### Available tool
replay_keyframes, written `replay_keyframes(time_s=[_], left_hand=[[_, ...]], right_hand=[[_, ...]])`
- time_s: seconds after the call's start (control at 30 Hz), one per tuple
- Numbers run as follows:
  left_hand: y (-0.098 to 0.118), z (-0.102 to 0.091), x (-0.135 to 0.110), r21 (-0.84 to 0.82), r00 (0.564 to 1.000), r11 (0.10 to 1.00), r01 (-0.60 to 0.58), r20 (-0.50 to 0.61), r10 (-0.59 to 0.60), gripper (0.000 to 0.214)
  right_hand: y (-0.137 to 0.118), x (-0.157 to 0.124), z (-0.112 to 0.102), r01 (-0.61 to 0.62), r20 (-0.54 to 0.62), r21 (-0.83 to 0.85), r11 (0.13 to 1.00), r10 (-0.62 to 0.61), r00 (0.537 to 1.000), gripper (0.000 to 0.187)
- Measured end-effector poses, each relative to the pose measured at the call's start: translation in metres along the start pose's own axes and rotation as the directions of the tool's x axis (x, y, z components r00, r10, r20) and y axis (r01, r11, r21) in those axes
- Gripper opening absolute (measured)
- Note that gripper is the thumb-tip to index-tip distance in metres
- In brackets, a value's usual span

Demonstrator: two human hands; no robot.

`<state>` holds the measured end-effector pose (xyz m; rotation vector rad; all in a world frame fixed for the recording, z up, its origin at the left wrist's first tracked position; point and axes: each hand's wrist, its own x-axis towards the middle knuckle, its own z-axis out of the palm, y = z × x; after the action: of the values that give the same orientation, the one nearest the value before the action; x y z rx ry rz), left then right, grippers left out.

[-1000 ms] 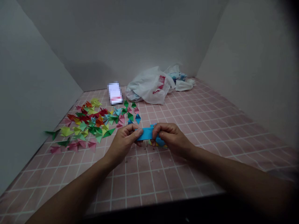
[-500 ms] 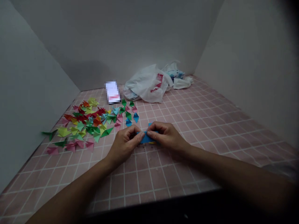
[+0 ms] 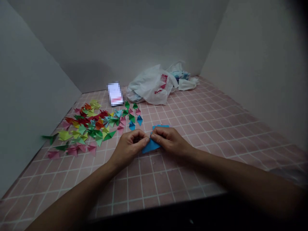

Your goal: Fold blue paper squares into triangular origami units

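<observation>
Both my hands pinch a small piece of blue origami paper (image 3: 150, 146) over the middle of the table. My left hand (image 3: 131, 144) has its thumb and index finger closed at the paper's left side. My right hand (image 3: 172, 140) grips the right side, its fingers covering part of the sheet. Behind my right hand more blue paper (image 3: 160, 126) lies on the table. Two small blue folded pieces (image 3: 132, 125) rest beyond my left hand, beside green and pink ones (image 3: 138, 111).
A pile of colourful folded paper pieces (image 3: 96, 123) spreads over the left of the pink checked tablecloth (image 3: 204, 115). A phone with a lit screen (image 3: 115, 94) stands behind it. White plastic bags (image 3: 151, 85) lie at the back, and pale walls rise around the table.
The blue paper in my hands has turned from level to slanted, its lower left corner now pointing toward me. More of the blue paper behind my right hand shows.
</observation>
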<state>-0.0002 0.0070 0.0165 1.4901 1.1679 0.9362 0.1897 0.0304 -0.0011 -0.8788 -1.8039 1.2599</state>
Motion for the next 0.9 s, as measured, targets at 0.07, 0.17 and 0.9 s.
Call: replay_keyframes(time_s=[0.07, 0.17, 0.9], left_hand=[[-0.0005, 0.0006, 0.0002, -0.018, 0.999, 1.0, 0.008, -0.046, -0.009, 0.021], [-0.0015, 0.0002, 0.0009, -0.062, 0.993, 0.998, 0.013, -0.118, -0.021, 0.022], [0.0037, 0.0016, 0.0, 0.062, 0.998, 0.997, 0.041, -0.06, -0.037, 0.021]], right_hand=[[0.0002, -0.0011, 0.0016, -0.075, -0.027, 0.128, 0.989, 0.079, 0.996, 0.032], [-0.0003, -0.0009, 0.0022, -0.182, -0.016, 0.333, 0.925, 0.199, 0.98, 0.021], [-0.004, -0.0045, 0.0077, -0.135, -0.049, 0.319, 0.938, 0.158, 0.986, 0.01]])
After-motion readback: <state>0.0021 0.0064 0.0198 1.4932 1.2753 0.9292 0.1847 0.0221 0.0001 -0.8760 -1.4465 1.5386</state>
